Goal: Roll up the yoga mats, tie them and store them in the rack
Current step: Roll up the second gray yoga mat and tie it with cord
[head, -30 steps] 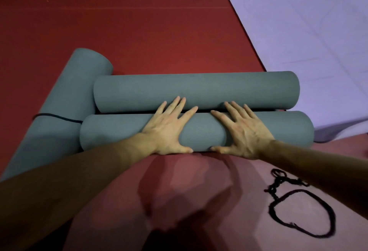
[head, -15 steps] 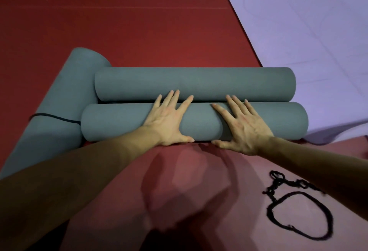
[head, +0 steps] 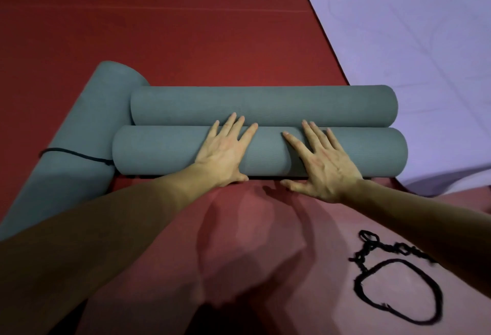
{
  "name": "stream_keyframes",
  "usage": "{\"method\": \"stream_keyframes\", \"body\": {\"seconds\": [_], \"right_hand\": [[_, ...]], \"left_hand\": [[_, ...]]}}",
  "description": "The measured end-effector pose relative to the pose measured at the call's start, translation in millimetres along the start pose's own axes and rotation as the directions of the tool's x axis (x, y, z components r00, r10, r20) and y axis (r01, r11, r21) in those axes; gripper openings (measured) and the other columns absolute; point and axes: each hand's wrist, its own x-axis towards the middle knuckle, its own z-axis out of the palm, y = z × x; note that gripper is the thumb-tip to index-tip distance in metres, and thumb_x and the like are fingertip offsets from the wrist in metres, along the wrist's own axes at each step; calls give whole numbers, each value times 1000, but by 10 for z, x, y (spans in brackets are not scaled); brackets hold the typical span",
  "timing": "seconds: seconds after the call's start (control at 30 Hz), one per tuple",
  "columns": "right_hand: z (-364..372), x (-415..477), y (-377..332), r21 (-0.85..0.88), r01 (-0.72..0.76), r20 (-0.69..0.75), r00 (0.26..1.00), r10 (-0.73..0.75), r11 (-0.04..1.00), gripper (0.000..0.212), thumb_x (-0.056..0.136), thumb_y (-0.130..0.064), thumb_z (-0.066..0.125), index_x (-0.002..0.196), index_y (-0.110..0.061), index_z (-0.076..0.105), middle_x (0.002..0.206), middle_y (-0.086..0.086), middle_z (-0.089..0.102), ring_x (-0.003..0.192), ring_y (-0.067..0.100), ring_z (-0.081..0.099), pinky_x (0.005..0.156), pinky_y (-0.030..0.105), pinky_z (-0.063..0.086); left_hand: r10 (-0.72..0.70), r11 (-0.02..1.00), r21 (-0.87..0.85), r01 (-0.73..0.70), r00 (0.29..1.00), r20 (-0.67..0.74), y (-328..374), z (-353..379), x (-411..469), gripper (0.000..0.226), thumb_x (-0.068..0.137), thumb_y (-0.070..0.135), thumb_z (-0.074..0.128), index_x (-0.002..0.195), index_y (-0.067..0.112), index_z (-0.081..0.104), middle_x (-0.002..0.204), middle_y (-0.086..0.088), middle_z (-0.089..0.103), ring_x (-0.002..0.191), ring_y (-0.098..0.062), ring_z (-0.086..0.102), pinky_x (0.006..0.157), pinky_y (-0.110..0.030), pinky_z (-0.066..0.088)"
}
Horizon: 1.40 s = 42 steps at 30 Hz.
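Note:
Two grey-blue rolled yoga mats lie side by side across the red floor. The near roll (head: pixel 159 151) has both my palms flat on top of it: my left hand (head: pixel 224 152) left of its middle, my right hand (head: pixel 320 163) right of it, fingers spread. The far roll (head: pixel 265 104) touches it behind. A third grey-blue roll (head: pixel 79 132) lies at an angle on the left, with a black cord (head: pixel 77 155) tied round it. A loose black cord (head: pixel 393 281) with a braided end lies on the floor at the lower right.
A lilac mat (head: pixel 414 42) is spread flat at the upper right, its edge close to the right ends of the rolls. Red floor matting (head: pixel 186 29) stretches beyond the rolls. The rack is out of view.
The near roll has moved slightly away from me under my palms and now presses against the far roll. My hands have kept their places on it.

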Motion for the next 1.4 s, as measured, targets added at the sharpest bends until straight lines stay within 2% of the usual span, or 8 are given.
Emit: {"method": "stream_keyframes", "body": {"seconds": [0.27, 0.5, 0.6, 0.8, 0.97, 1.1, 1.27, 1.4], "right_hand": [[-68, -118, -116, -9, 38, -15, 999, -39, 999, 107, 80, -88, 31, 165, -28, 8, 170, 24, 13, 159, 35, 9, 129, 53, 8], [50, -325, -175, -46, 94, -43, 994, -96, 994, 104, 82, -88, 37, 162, -24, 23, 161, 25, 35, 152, 40, 32, 124, 60, 23], [117, -356, -167, -72, 127, -14, 992, -128, 989, 104, 82, -90, 36, 163, -26, 22, 161, 25, 36, 151, 41, 34, 124, 60, 22], [49, -245, -111, -88, 112, 53, 993, -107, 990, 104, 81, -97, 21, 165, -37, 2, 170, 23, 11, 159, 37, 10, 128, 56, 5], [128, -362, -152, -67, 79, -5, 997, -80, 995, 101, 88, -89, 25, 166, -26, 7, 167, 26, 21, 156, 40, 21, 126, 58, 19], [92, -283, -141, -54, 57, 1, 998, -57, 997, 106, 83, -92, 23, 166, -29, 1, 168, 26, 16, 158, 39, 13, 127, 57, 14], [-25, -49, -27, -52, 92, 66, 994, -89, 994, 105, 80, -93, 12, 165, -33, -2, 170, 25, 5, 159, 40, 4, 128, 50, 4], [-21, -1, 8, -67, 77, 21, 997, -76, 995, 98, 86, -89, 10, 165, -32, 5, 170, 23, 9, 159, 40, 7, 129, 53, 8]], "left_hand": [[28, 999, 30, -26, 997, -72, 9, 26, -71, 118, 74, 63, 77, 161, 23, 8, 165, -8, 25, 153, -27, 22, 126, -47, 15], [67, 998, -5, -67, 997, -45, 61, 71, -395, 114, 75, 64, 73, 162, 25, 11, 165, -3, 25, 152, -22, 23, 126, -45, 13], [87, 995, -36, -89, 995, -55, 142, 130, -575, 114, 71, 63, 76, 161, 25, 16, 162, -3, 31, 150, -22, 28, 124, -44, 15], [89, 995, -53, -83, 990, 108, 119, 45, -478, 123, 76, 72, 70, 162, 26, -6, 170, -11, 7, 157, -27, 4, 127, -49, 5], [31, 980, -200, -17, 997, 68, 80, -27, -354, 93, 87, 83, 19, 163, 34, -3, 169, -15, -14, 156, -31, -15, 127, -52, 2], [18, 983, -182, -23, 999, -28, 54, -7, -321, 90, 86, 79, 3, 163, 34, 4, 171, -12, -10, 157, -27, -11, 128, -48, 2], [26, 989, -143, -44, 991, -128, 41, 131, -440, 85, 91, 75, 13, 164, 30, 7, 171, -10, 0, 158, -25, -4, 127, -48, 2], [10, 996, -92, -19, 995, -100, 48, 180, -403, 98, 86, 85, 24, 163, 29, -1, 171, -9, 2, 158, -26, -3, 127, -51, 2]]}}
